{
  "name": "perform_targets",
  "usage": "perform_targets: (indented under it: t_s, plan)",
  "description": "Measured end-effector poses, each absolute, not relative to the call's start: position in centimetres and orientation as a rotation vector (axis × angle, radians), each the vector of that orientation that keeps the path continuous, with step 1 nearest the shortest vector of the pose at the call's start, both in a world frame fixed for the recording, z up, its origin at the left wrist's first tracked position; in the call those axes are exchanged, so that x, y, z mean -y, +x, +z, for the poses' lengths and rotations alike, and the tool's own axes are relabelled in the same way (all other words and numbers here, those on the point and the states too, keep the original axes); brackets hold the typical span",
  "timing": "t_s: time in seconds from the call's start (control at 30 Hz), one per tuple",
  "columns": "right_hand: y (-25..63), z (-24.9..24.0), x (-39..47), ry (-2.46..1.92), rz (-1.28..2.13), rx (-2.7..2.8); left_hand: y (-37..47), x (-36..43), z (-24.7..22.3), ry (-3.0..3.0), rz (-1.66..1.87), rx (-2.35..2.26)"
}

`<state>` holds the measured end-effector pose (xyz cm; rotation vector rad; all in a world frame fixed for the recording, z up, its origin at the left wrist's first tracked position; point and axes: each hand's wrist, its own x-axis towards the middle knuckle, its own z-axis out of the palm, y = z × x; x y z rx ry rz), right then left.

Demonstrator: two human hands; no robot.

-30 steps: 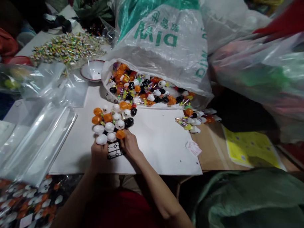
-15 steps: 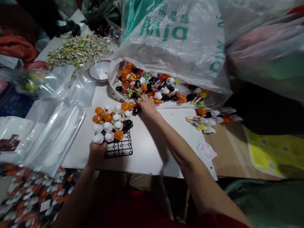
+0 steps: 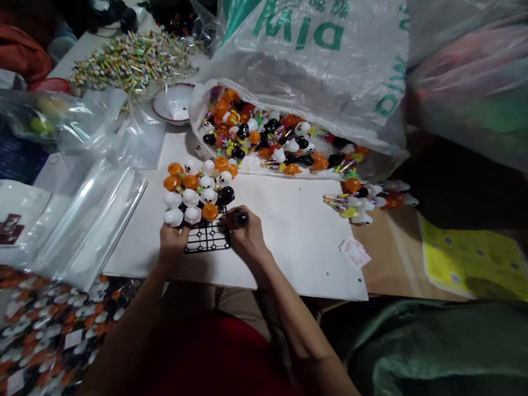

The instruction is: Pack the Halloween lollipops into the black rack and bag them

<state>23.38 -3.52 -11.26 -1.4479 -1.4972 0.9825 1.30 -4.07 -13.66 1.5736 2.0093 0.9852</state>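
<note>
A black grid rack (image 3: 208,239) lies on the white table, its far rows filled with orange, white and black round-headed pieces (image 3: 190,197). My left hand (image 3: 173,240) grips the rack's left side, just below the white pieces. At the rack's right edge, my right hand (image 3: 248,233) is closed on a black-headed piece (image 3: 241,216). Part of that piece is hidden by the fingers. Beyond the rack, a big white sack (image 3: 329,74) lies with its mouth open, showing many mixed orange, black and white pieces (image 3: 271,143).
A white bowl (image 3: 176,103) stands left of the sack. Small colourful sticks (image 3: 133,63) are heaped behind it. Clear plastic bags (image 3: 104,221) lie at the left. More pieces (image 3: 368,201) and pink paper slips (image 3: 355,251) are on the right.
My right hand has moved from the sack's mouth back to the rack's right edge, carrying a black piece. My left hand stays at the rack. The view has shifted slightly.
</note>
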Motion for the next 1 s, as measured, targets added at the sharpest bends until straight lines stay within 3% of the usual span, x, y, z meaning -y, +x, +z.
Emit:
perform_targets:
  t_s: [0.37, 0.6, 0.67, 0.8, 0.87, 1.0]
  plan:
    - [22.4, -9.7, 0.9, -1.608, 0.771, 1.989, 2.2, 3.1, -14.0, 1.537, 0.994, -2.1]
    - [29.1, -10.8, 9.3, -1.653, 0.717, 1.624, 3.3, 4.1, -13.4, 1.427, 0.887, -1.401]
    - [31.4, -11.1, 11.9, -1.742, 0.663, 1.502, 4.1, 1.3, -11.3, 1.431, 0.829, -1.287]
    - [33.5, -10.9, 12.5, -1.824, 0.536, 1.383, 8.3, -9.5, -5.2, 1.778, 0.964, -1.517]
    - [33.6, -10.5, 11.0, -1.82, 0.531, 1.41, 11.3, -14.7, -3.1, 2.074, 0.79, -1.676]
    - [34.0, -9.8, 7.7, -1.725, 0.592, 1.549, 15.8, -20.0, -2.3, 2.09, 0.576, -1.869]
